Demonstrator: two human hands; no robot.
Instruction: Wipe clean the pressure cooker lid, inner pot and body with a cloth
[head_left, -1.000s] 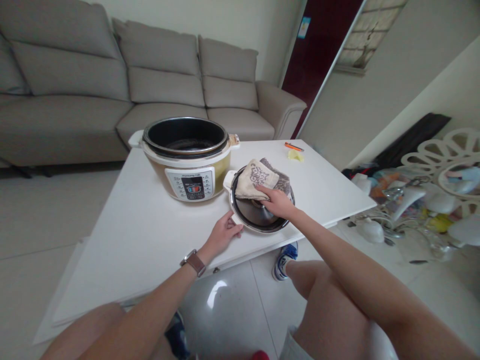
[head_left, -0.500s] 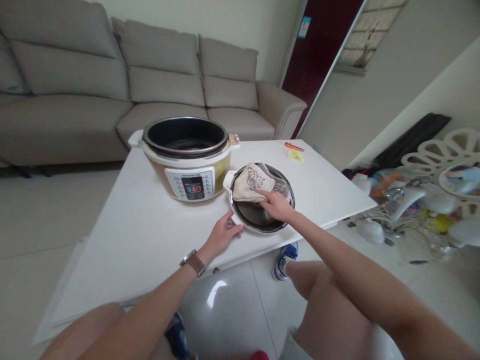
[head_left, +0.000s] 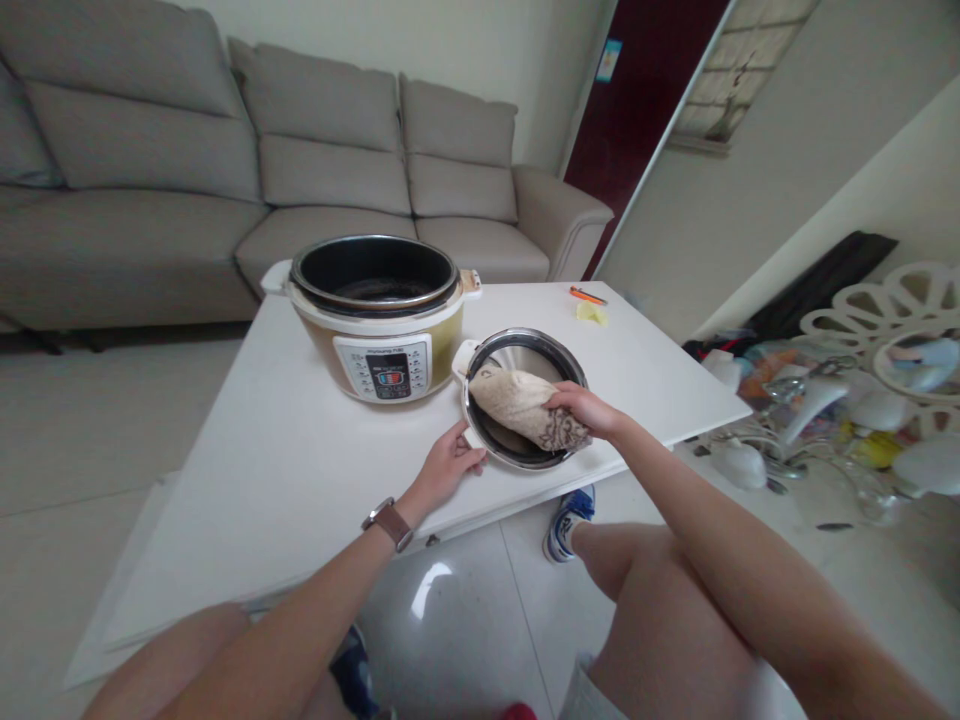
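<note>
The pressure cooker lid (head_left: 517,357) lies upside down on the white table, its metal inner face up. My left hand (head_left: 448,466), with a brown-strapped watch on the wrist, grips the white edge of the lid at its lower left. In my right hand (head_left: 586,408) is a cream cloth (head_left: 517,400) with a dark pattern, bunched and lying across the lid's inside. Fingers and thumb are closed on the cloth's right part. To the left of the lid stands the electric pressure cooker (head_left: 375,340), uncovered, with a dark pot inside and a control panel in front.
On the white table (head_left: 300,500), an orange pen-like tool (head_left: 588,296) and a small yellow piece (head_left: 592,315) lie at the far right. A grey sofa (head_left: 322,180) stands behind. White lamp parts and bags (head_left: 817,420) clutter the floor at right.
My right hand has moved right, and the cloth has turned and shifted toward the near side of the lid, baring its far part. My left hand stays at the lid's edge.
</note>
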